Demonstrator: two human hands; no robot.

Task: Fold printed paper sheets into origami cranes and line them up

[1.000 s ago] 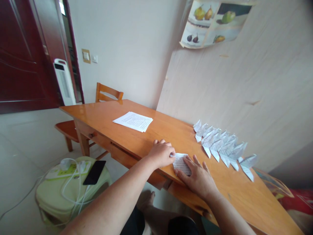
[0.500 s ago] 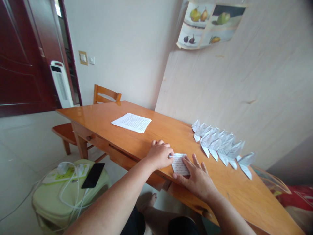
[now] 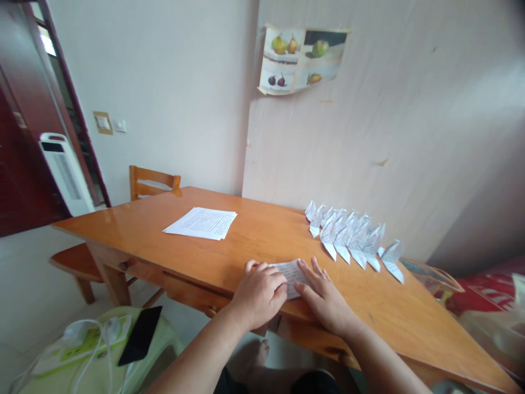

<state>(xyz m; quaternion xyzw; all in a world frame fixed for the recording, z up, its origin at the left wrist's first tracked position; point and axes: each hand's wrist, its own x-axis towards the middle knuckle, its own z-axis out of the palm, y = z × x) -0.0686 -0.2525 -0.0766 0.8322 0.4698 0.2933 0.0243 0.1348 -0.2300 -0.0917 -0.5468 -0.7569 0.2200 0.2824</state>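
Observation:
A small folded sheet of printed paper [image 3: 290,270] lies on the wooden table near its front edge, between my two hands. My left hand [image 3: 261,291] is closed over its left side, fingers curled, hiding that edge. From the right, my right hand [image 3: 326,302] rests on the sheet with fingers stretched and spread, fingertips pressing its right part. Beyond, toward the wall, several folded paper pieces with pointed wings [image 3: 348,235] stand in close rows. One separate winged piece [image 3: 392,258] sits at their right end.
A stack of printed sheets [image 3: 200,223] lies on the table's left part [image 3: 135,235]. Below left, a stool [image 3: 159,350] carries a power strip [image 3: 90,339] with white cables and a black phone [image 3: 141,334]. A wooden chair [image 3: 153,178] stands behind the table.
My left hand has shifted from pinching the sheet's upper left corner to lying lower over its left side. My right hand stays spread on the paper. The camera view has turned right.

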